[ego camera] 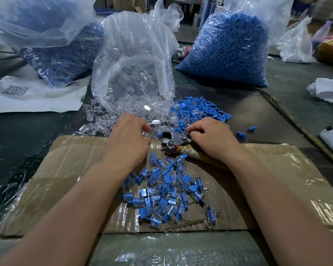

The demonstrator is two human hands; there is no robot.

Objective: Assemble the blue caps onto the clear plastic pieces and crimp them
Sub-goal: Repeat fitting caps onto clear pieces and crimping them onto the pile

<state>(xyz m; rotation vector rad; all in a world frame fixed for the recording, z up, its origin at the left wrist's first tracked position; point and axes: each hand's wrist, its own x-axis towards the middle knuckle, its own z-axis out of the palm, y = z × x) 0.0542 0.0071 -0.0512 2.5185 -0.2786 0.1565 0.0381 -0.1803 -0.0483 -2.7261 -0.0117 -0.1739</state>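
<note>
One head-worn wide-angle view, facing forward and down, close above the left hand (127, 139) and right hand (214, 140).

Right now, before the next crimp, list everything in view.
Cardboard: one, brown, near edge.
Clear-piece bag: one, transparent, centre back.
Blue-cap bag: one, blue, back right.
Dark blue parts bag: one, back left.
Loose clear pieces: many, clear, at the centre bag's mouth.
Loose blue caps: many, blue, right of those.
Assembled pieces: many, blue-and-clear, on cardboard.
Crimping tool: one, grey metal, beyond the assembled heap.
QR-code sheet: one, white, left.
Cloth: one, white, right.
Left hand: one, fingers curled, at clear pieces.
Right hand: one, fingers curled, at tool.
</note>
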